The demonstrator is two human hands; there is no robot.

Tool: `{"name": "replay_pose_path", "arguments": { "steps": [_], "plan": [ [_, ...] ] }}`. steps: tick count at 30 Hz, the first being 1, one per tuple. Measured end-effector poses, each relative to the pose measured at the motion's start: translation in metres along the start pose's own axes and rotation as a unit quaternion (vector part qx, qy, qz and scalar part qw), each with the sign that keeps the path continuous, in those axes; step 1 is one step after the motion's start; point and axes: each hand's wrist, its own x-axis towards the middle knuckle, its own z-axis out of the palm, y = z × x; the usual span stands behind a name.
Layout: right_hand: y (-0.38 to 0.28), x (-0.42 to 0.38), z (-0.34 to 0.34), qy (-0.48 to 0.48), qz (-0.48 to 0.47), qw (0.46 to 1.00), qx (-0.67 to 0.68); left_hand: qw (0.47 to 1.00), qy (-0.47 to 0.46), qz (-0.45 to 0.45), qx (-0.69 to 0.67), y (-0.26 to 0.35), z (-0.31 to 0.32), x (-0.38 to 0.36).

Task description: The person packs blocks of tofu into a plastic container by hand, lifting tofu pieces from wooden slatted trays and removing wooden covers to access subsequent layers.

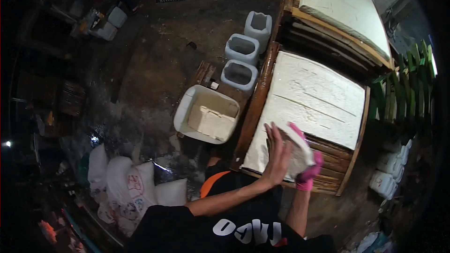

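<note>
Over the near end of the wooden tray, a slab of tofu is held tilted between my two hands. A pink glove covers my right hand, which grips the slab along its right side; some glove fingers show at the top edge. Bare and with its fingers stretched, my left hand lies flat against the slab's left side. Beneath them, a white tofu sheet with several cut lines fills most of the wooden tray. Bare slats show at its near right corner.
Left of the tray stands a white tub with tofu pieces inside. Several cut-open containers line the tray's far left side. Another tofu sheet tops a stack of frames. White sacks lie at lower left.
</note>
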Motion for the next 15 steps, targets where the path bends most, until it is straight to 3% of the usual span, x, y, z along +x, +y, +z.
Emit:
{"name": "replay_pose_path", "arguments": {
  "steps": [1,2,3,5,7,9,11,14,15],
  "plan": [
    [0.043,0.007,-0.016,0.001,0.009,1.0,-0.007,0.999,0.035,0.004,-0.02,-0.008,-0.019,0.003],
    [0.087,0.02,-0.005,-0.002,0.068,0.991,-0.111,0.997,0.066,0.009,-0.04,-0.02,-0.043,0.009],
    [0.126,0.035,0.013,-0.004,0.129,0.968,-0.214,0.989,0.109,-0.068,-0.071,-0.035,-0.071,0.022],
    [0.195,0.07,0.067,0.034,0.165,0.974,-0.153,0.962,0.175,-0.189,-0.091,-0.063,-0.128,0.051],
    [0.249,0.107,0.101,0.108,0.234,0.966,-0.018,0.943,0.185,-0.274,0.04,-0.123,-0.171,0.08],
    [0.283,0.133,0.117,0.202,0.245,0.946,0.068,0.934,0.146,-0.31,0.103,-0.165,-0.197,0.108],
    [0.327,0.16,0.097,0.232,0.264,0.929,0.114,0.922,0.106,-0.335,0.163,-0.195,-0.213,0.133],
    [0.419,0.201,0.034,0.253,0.269,0.912,0.176,0.93,0.056,-0.313,0.183,-0.224,-0.231,0.145],
    [0.442,0.215,0.02,0.239,0.269,0.916,0.177,0.953,0.005,-0.25,0.17,-0.211,-0.239,0.132]
  ]
}}
